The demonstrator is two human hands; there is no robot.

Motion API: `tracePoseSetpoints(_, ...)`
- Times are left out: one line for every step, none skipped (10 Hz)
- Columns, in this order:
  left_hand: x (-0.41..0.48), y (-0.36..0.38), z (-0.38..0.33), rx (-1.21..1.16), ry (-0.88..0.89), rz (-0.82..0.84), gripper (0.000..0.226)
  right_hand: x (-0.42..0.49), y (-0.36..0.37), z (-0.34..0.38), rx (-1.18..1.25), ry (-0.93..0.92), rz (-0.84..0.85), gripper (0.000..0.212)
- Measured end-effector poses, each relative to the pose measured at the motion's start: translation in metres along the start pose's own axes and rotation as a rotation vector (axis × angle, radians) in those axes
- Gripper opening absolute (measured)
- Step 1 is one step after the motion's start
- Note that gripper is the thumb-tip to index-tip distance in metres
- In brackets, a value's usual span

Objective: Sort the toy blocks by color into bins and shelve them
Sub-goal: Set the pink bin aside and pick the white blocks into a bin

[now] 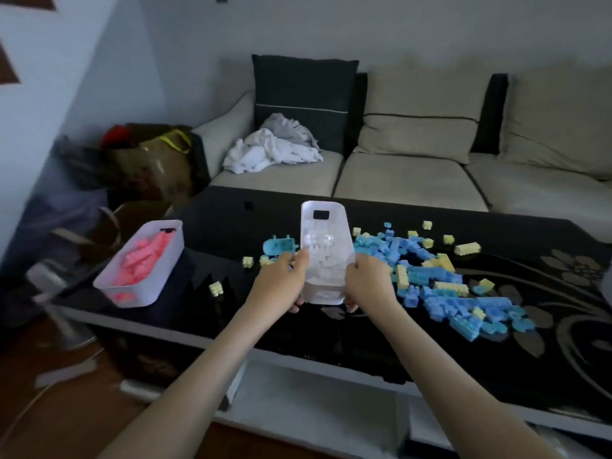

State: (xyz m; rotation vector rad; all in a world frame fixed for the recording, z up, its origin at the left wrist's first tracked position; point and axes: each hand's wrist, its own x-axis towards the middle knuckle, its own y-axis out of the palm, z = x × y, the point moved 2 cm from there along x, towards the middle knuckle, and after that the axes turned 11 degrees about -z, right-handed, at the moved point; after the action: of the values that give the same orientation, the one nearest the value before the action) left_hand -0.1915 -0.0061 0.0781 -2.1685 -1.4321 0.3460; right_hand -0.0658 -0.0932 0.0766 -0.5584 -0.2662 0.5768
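A white bin (326, 223) filled with white blocks is held above the black table (231, 226). My left hand (281, 279) grips its left side and my right hand (366, 281) grips its right side, thumbs over the rim. To the left stands a second white bin (109, 286) holding pink blocks (144, 256). A spread of blue blocks (440, 293) mixed with yellow blocks (467, 248) covers the table to the right. One yellow block (216, 288) lies alone near my left forearm.
A beige sofa (397, 173) with a dark cushion (303, 97) and crumpled clothes (275, 150) stands behind the table. Bags (145, 160) are piled at the left. A fan base (63, 323) sits on the floor at the left.
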Motion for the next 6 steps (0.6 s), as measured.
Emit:
tracePoseSetpoints(0.002,-0.026,0.021,-0.043,-0.134,-0.060,0.045,-0.012,0.042,0.024,0.055,-0.041,0.091,0.018)
tracePoseSetpoints(0.013,-0.045,0.049,-0.074,-0.259,-0.096,0.038,-0.022,0.078,0.045,0.110,-0.050,0.164,0.016)
tracePoseSetpoints(0.022,-0.065,0.077,-0.157,-0.407,-0.134,0.035,-0.031,0.109,0.058,0.135,-0.083,0.211,0.014)
tracePoseSetpoints(0.024,-0.087,0.096,-0.149,-0.414,-0.146,0.030,-0.040,0.134,0.067,0.128,-0.152,0.235,0.014)
tracePoseSetpoints(0.027,-0.107,0.113,-0.101,-0.391,-0.247,0.036,-0.049,0.155,0.079,0.177,-0.164,0.273,0.014)
tracePoseSetpoints(0.024,-0.122,0.131,-0.086,-0.449,-0.285,0.036,-0.054,0.174,0.086,0.159,-0.177,0.287,0.021)
